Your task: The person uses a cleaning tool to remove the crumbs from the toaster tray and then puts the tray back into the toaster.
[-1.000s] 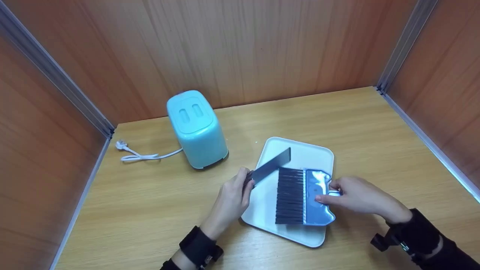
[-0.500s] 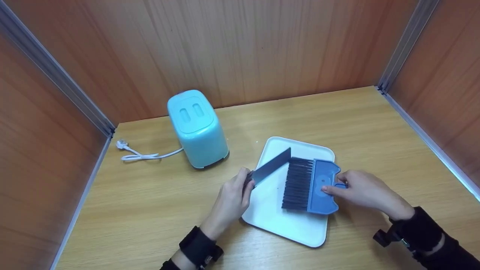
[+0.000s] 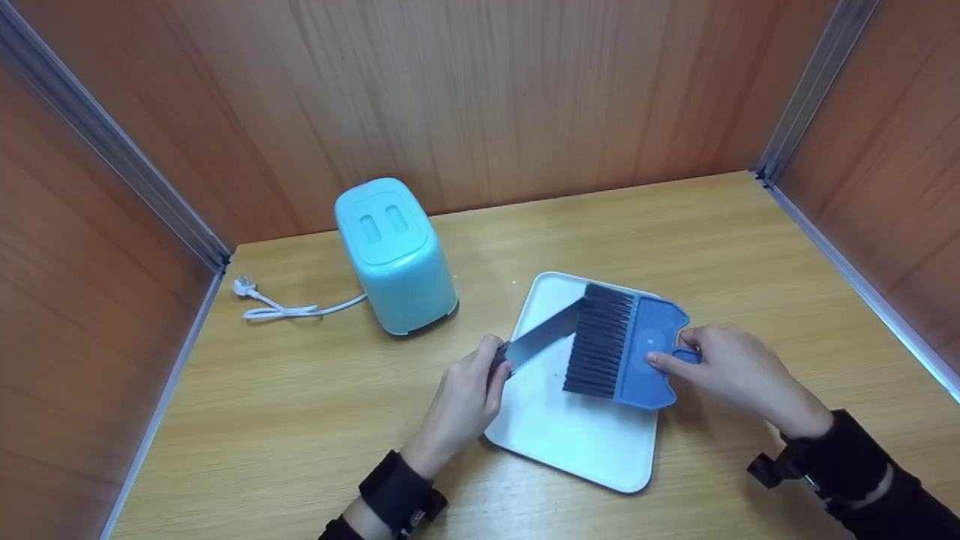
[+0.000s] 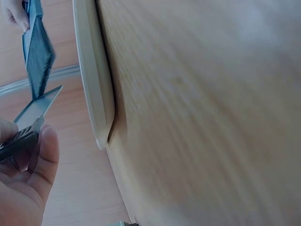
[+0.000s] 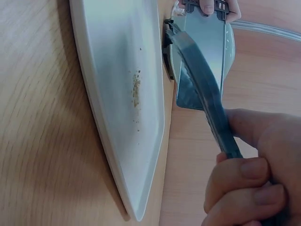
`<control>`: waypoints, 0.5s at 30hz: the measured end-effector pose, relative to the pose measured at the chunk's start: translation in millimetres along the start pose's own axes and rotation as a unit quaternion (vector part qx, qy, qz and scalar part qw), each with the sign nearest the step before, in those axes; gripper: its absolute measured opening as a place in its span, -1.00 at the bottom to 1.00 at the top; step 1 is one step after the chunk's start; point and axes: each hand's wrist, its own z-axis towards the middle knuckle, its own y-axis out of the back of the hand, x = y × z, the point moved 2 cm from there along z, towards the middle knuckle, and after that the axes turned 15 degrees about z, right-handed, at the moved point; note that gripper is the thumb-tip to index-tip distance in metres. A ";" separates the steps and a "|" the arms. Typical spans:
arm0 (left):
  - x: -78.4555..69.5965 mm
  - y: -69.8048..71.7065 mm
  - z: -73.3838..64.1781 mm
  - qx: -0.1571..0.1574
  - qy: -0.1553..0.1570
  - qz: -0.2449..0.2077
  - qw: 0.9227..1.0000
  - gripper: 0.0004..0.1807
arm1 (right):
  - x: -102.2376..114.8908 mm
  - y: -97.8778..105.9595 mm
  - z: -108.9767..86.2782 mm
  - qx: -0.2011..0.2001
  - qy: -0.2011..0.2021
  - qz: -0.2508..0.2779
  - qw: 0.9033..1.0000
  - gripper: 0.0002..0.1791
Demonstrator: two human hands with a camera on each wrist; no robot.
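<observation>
My left hand (image 3: 466,386) pinches the dark grip of a flat metal crumb tray (image 3: 541,336), which is tilted above a white serving tray (image 3: 577,450). My right hand (image 3: 731,373) holds a blue brush (image 3: 649,354) by its short handle, thumb along the flat back. The dark bristles (image 3: 600,341) overlap the far end of the crumb tray in the head view. From the left wrist, the brush (image 4: 38,59) meets the tip of the metal plate (image 4: 40,107). Brown crumbs (image 5: 136,89) lie scattered on the white tray, as the right wrist view shows.
A light-blue toaster (image 3: 397,259) stands at the back left, its white cord (image 3: 289,313) and plug beside it on the wooden table (image 3: 285,420). Wood panels (image 3: 480,97) enclose the back and both sides. Tiny white specks lie near the toaster.
The brush in my right hand has moved away from me and slightly right, its bristles now over the crumb tray's far end. My left hand has stayed put.
</observation>
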 end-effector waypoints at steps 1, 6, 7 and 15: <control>-0.1 0.4 0.2 0.001 0.001 -0.001 1.000 -0.90 | -1.1 -1.0 0.0 0.004 0.002 -0.003 1.000 -0.31; 0.1 2.6 1.3 0.009 0.013 -0.008 1.000 -0.89 | -5.6 -5.3 -0.8 0.042 -0.007 -0.006 0.999 -0.31; 0.3 3.1 1.6 0.009 0.015 -0.008 1.000 -0.89 | -5.7 -5.5 -1.3 0.050 -0.010 -0.005 0.999 -0.31; 1.7 3.4 1.7 0.007 0.017 -0.002 1.000 -0.89 | 2.5 -0.8 -3.9 0.051 -0.010 0.007 0.999 -0.31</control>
